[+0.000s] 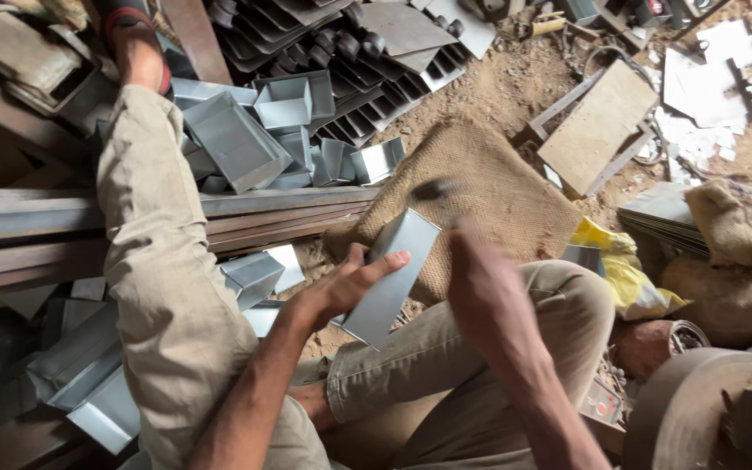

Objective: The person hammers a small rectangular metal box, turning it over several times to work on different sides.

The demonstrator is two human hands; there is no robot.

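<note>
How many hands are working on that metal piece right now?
2. The left hand grips the folded metal sheet from its left side. The right hand, blurred, is just right of it, holding a hammer whose head shows above the sheet.

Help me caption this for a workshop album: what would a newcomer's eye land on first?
First, the folded sheet-metal piece at centre, gripped by the left hand, while the right hand swings a blurred hammer just above it. Next, the heap of finished grey metal trays at upper left, and the burlap mat spread on the dirt behind the hands.
</note>
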